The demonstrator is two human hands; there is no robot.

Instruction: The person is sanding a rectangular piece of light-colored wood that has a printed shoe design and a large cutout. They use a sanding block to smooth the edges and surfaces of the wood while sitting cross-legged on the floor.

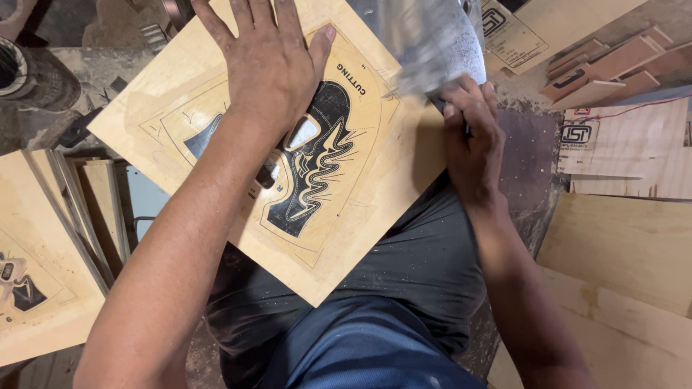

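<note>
A plywood board point(360, 216) with a black printed sole-like pattern and two cut-out holes lies tilted over my lap. My left hand point(270, 61) presses flat on its upper part, fingers spread. My right hand point(472, 137) grips the board's right edge, fingers curled over it beside a blurred grey metal machine part point(425, 39). A dark thin thing shows under the right fingers; I cannot tell what it is.
A stack of similar printed boards point(43, 266) lies at the left. Plain plywood sheets point(620, 245) and small wood offcuts point(605, 68) sit at the right. My lap in dusty dark trousers point(389, 288) is below the board.
</note>
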